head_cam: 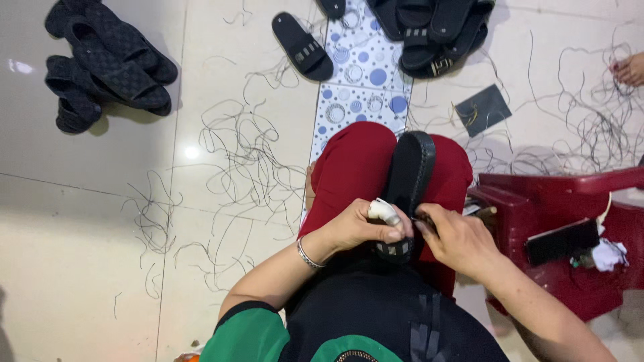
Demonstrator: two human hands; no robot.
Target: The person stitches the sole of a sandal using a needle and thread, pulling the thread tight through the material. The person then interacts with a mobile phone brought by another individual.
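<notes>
Head view: black slipper [410, 175] lies sole-up on red-trousered knees. Left hand [362, 226] fingers, one taped [384, 210], curl around its strap end; right hand [459, 240] pinches the edge just beside them. Looks light, flexible, rubbery; best held by the sole rim.

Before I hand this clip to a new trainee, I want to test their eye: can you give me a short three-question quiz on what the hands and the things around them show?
1. True or false: both hands, the left hand and the right hand, are on the black sandal lying along the red-clad knees.
2. What is wrapped round a finger of the left hand?
3. Where does the single black sandal lie? A) on the red plastic stool B) on the floor by the dotted mat C) on the pile of sandals at the left

Key: 1 true; 2 a white wrap; 3 B.
</notes>
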